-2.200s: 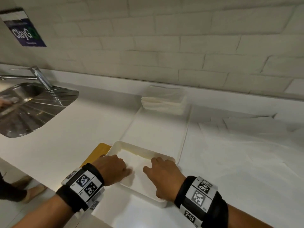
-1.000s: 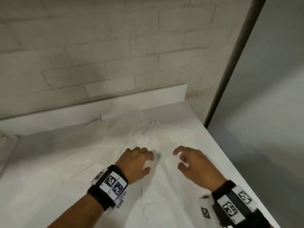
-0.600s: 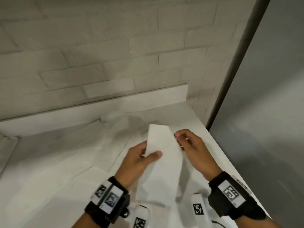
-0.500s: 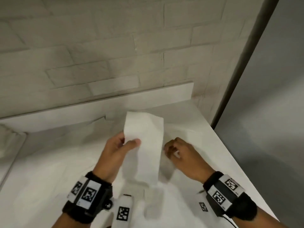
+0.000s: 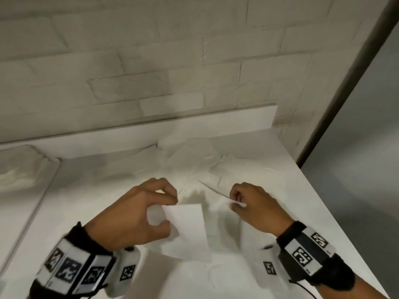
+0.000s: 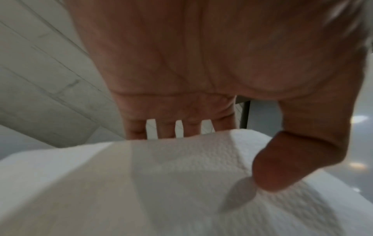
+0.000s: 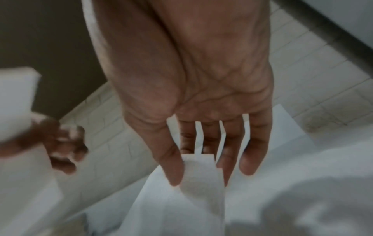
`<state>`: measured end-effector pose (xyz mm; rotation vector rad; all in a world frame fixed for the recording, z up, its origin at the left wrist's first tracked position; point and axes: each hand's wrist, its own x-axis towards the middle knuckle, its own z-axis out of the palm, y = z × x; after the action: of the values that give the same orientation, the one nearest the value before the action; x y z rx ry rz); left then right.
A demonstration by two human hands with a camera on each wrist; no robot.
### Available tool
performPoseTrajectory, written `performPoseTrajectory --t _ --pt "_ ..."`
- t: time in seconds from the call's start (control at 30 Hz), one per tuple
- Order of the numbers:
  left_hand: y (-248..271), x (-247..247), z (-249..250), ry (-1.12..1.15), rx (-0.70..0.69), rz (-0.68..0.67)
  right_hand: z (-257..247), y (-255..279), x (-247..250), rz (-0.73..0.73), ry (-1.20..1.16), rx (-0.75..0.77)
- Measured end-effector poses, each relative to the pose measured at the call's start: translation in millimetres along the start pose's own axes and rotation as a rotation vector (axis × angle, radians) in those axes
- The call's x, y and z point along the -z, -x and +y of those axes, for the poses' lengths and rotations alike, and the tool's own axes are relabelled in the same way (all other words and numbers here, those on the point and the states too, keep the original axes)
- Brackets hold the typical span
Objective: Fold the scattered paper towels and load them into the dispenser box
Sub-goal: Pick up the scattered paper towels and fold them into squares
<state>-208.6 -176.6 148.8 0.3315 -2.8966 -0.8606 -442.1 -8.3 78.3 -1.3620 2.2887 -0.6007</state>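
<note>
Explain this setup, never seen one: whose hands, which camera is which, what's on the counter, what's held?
No robot here: a person works with bare hands, wearing wrist bands with printed markers. The wide picture comes from a camera on the head, looking down. The other two come from a camera on each wrist, looking along the palm to the fingers.

The white counter by a brick wall is strewn with loose paper towels.

The left hand pinches a folded paper towel between thumb and fingers; its wrist view shows the thumb pressing the embossed sheet. The right hand pinches the edge of another towel from the pile. The dispenser box is out of view.
</note>
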Motion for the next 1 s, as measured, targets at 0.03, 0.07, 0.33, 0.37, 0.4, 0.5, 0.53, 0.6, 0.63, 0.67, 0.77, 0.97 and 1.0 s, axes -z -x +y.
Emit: performPoseTrajectory --t 0.03,0.07,0.33,0.37,0.4,0.5,0.53,0.6,0.63,0.67,0.77,0.97,1.0 --pt "-7.3 -3.5 1.8 0.002 -0.022 0.022 -2.4 4.8 8.9 0.028 -0.049 0.038" --pt "-16.7 -7.7 5.0 0.000 -0.058 0.042 -7.6 10.4 19.0 0.049 -0.096 0.095" --pt "-82.5 -21.2 36.1 0.285 -0.173 0.104 -51.4 27.9 87.7 0.281 -0.478 0.319" --pt "-79.8 -16.3 35.9 0.366 -0.134 0.137 -50.7 26.4 90.6 0.310 -0.611 0.291" --pt "-75.8 -11.9 33.8 0.440 -0.110 0.176 -49.1 24.3 90.7 0.314 -0.752 0.240" --pt "-58.3 -0.2 24.1 0.582 -0.058 0.334 -33.7 18.8 71.1 0.187 -0.877 0.018" --pt "-50.2 4.5 18.5 0.587 -0.037 0.381 -24.9 18.3 57.1 0.136 -0.747 -0.004" --pt "-30.3 17.2 9.5 0.508 0.013 0.436 -4.8 21.3 22.9 -0.079 -0.203 0.046" --pt "-19.7 23.4 5.9 0.429 0.032 0.444 2.2 24.6 5.5 -0.227 0.077 0.093" --pt "-9.5 29.0 3.1 0.313 0.034 0.445 7.4 28.0 -10.4 -0.333 0.275 0.130" --pt "13.7 40.3 3.1 0.034 -0.005 0.434 9.4 32.6 -34.0 -0.305 0.396 0.225" --pt "44.1 38.7 2.8 0.202 0.039 0.414 12.8 27.3 -36.4 -0.178 0.282 0.236" --pt "48.3 38.1 1.8 0.248 0.050 0.428 12.5 27.6 -35.3 -0.151 0.260 0.232"
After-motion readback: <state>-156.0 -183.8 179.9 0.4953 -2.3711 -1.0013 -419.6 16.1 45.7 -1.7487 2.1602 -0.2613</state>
